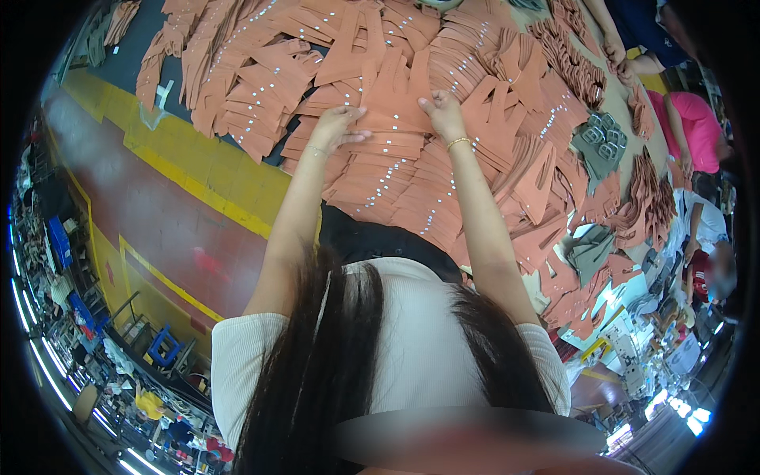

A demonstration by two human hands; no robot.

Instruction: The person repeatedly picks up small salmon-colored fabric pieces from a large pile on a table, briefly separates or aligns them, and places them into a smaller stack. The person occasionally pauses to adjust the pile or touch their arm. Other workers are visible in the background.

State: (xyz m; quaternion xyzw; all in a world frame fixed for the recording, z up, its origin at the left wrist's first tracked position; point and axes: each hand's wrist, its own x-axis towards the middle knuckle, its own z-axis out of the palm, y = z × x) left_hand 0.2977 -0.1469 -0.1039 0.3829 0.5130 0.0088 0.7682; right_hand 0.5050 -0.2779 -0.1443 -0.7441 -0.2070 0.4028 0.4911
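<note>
An orange-brown cut fabric piece [393,93] with long prongs at its far end lies between my two hands, on top of layered pieces of the same colour. At its left edge is my left hand [338,129], thumb and fingers apart, fingertips touching the fabric. My right hand [445,116], with a bracelet at the wrist, has its fingers bent and closed on the piece's right edge. Small white stickers dot the stacked pieces [388,178] just nearer to me.
Fanned stacks of orange-brown pieces [257,95] cover the table to both sides. Dark green pieces with buckles [602,142] lie at the right. Other people, one in a pink top [697,131], are along the right side. A yellow-edged red floor [174,206] lies left.
</note>
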